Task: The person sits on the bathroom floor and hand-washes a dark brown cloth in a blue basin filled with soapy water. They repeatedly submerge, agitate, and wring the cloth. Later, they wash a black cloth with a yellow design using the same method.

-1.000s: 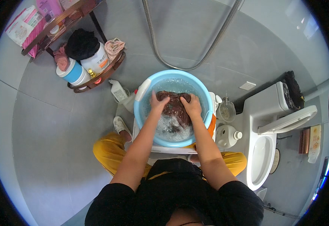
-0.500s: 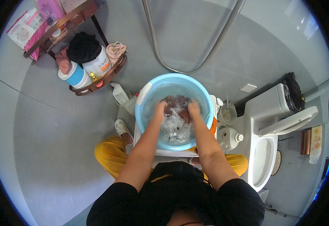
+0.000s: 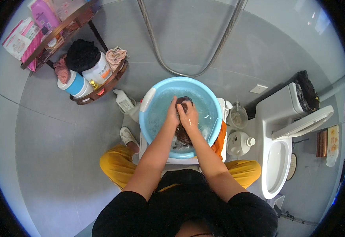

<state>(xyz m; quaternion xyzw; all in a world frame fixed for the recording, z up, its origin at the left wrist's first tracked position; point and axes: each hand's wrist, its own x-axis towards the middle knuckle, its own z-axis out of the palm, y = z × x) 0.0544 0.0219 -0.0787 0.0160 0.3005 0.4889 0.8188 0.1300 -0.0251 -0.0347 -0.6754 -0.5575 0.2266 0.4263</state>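
Observation:
A light blue basin (image 3: 142, 123) holds cloudy water with some foam along its near and right sides. Over its middle, my left hand (image 3: 173, 112) and my right hand (image 3: 189, 117) are brought together, closed round a dark brown wet cloth (image 3: 182, 136). One bunched part of the cloth sticks up beyond my fingers; the rest hangs between my wrists into the foam. Some fingers are hidden by the cloth and by the backs of my hands.
An orange cloth (image 3: 220, 139) lies against the basin's right side. Right of it stand a whitish jug (image 3: 239, 143) and a toilet (image 3: 273, 173) with its lid raised. A white bottle (image 3: 124, 101) is at the left, near a corner shelf (image 3: 113, 81). A shower hose (image 3: 153, 47) hangs beyond.
My hands have come from apart in the water to together, gathering the brown cloth and lifting part of it. Less foam shows, and more of the orange cloth is visible.

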